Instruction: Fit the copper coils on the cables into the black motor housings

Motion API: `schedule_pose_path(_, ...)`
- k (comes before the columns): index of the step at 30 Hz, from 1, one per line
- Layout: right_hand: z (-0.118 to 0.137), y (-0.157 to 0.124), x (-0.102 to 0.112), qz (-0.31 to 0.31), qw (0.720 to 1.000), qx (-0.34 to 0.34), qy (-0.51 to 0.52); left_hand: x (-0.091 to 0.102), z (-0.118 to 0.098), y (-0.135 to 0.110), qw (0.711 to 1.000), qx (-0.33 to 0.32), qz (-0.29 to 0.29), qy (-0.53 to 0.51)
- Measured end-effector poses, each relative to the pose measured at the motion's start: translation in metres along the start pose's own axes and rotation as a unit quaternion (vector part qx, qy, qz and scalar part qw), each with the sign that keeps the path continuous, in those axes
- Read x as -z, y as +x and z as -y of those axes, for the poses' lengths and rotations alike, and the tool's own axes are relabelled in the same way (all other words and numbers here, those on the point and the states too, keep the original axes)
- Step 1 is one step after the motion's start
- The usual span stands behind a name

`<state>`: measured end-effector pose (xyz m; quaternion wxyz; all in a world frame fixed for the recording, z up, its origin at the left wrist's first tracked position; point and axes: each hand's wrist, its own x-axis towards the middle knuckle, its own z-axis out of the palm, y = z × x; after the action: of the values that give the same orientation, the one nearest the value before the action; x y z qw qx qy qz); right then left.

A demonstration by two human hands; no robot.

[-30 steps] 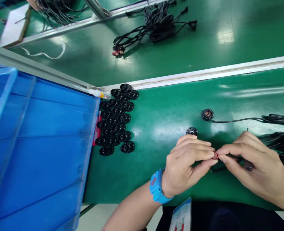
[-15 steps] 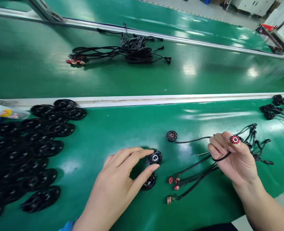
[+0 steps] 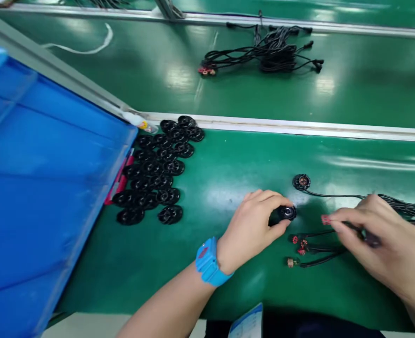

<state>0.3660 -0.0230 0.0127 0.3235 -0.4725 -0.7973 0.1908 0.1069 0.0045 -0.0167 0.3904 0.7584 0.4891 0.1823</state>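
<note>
My left hand (image 3: 251, 227), a blue band on its wrist, pinches a black round housing (image 3: 289, 212) with a shiny ring at its centre between thumb and fingers. To its right, my right hand (image 3: 383, 239) grips a small red-wound motor stator (image 3: 326, 219) at its fingertips. A dark handle-like piece (image 3: 372, 239) also shows at that hand, blurred. Below and between the hands lie several cables ending in red stators (image 3: 301, 251) and a copper-coloured one (image 3: 290, 263). Beyond them rests another black housing (image 3: 302, 181) with a copper-wound core and a cable.
Rows of black round parts (image 3: 158, 180) lie left on the green table (image 3: 235, 159). A large blue bin (image 3: 52, 188) stands beside them. Behind the white ledge (image 3: 263, 126) is a cable bundle (image 3: 274, 56). More black cables (image 3: 411, 211) lie at the right.
The view has swung left, bringing in the blue bin. My right hand has turned and come nearer my left with the stator. My left fingers have closed in on the black housing.
</note>
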Motion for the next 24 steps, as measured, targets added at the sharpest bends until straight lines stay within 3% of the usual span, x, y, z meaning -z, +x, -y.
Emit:
schedule_pose_path(3,0.0,0.008,-0.016,0.05,0.981,0.13,-0.132,-0.003,0.001,0.0,0.999,-0.026,0.009,-0.027)
schedule_pose_path(6,-0.006,0.011,-0.025,0.102,0.964,0.176,-0.171,-0.008,0.0,0.001,0.998,-0.046,0.013,-0.04)
schedule_pose_path(12,-0.009,0.014,-0.022,0.146,0.939,0.23,-0.212,-0.016,-0.001,0.002,0.997,-0.056,0.0,-0.051)
schedule_pose_path(19,0.013,0.027,-0.014,0.16,0.911,0.279,-0.258,-0.03,0.001,0.0,0.989,-0.067,-0.036,-0.126)
schedule_pose_path(24,0.02,0.034,-0.013,0.2,0.901,0.268,-0.274,-0.033,-0.002,-0.001,0.987,-0.082,-0.045,-0.132)
